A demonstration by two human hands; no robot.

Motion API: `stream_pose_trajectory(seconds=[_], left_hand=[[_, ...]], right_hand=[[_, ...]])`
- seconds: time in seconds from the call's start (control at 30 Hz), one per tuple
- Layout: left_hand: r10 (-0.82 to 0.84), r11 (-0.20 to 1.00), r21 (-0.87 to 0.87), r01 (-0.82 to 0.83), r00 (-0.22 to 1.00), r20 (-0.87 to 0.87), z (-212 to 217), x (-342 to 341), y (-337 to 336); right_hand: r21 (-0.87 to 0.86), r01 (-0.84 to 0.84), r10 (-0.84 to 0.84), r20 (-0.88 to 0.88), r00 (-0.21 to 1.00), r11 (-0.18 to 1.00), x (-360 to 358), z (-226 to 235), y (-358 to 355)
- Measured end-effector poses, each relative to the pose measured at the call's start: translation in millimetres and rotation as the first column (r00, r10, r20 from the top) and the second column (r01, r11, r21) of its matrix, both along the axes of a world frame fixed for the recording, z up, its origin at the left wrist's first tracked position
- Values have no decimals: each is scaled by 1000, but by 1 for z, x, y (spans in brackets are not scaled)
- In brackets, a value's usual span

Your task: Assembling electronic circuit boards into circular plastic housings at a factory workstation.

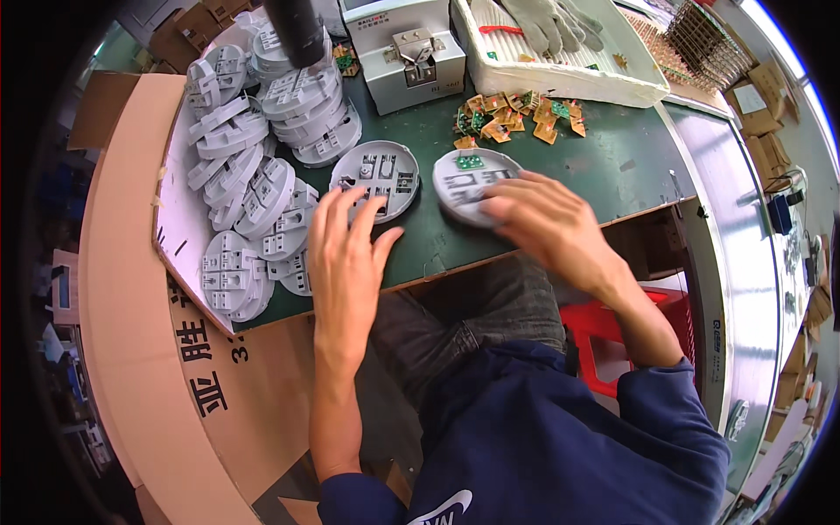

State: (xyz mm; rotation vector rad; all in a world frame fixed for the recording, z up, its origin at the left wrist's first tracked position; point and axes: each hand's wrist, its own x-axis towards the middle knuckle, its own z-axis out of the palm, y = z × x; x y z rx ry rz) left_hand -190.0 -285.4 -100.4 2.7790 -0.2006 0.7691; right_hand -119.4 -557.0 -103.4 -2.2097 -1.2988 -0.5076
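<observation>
A round grey plastic housing (404, 166) with moulded slots lies on the green bench top. Over its near left rim are the spread fingers of my left hand (344, 254), which does not close round it; whether the fingertips touch cannot be made out. To the right is a second round grey housing (451, 188), slightly blurred, with a small green circuit board (469, 163) near its far edge. My right hand (551, 223) grips that housing by its right side, thumb at the near rim and fingers along the far right edge.
Stacks of grey housings (302, 96) fill the bench's left side. Small circuit boards (516, 115) lie in a heap beyond my right hand. Behind stand a grey metal machine (416, 74) and a white foam tray (604, 86) holding gloves (542, 24). A dark cylinder (295, 31) hangs overhead.
</observation>
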Motion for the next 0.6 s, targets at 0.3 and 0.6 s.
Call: stream_pose_trajectory(seconds=[0.3, 0.6], left_hand=[[-212, 952, -226, 205, 977, -5, 2, -1, -30], [-127, 985, -137, 108, 982, -141, -3, 14, -12]], right_hand=[[585, 809, -321, -757, 569, 54, 31, -2, -249], [-22, 989, -978, -148, -146, -145, 4, -37, -442]])
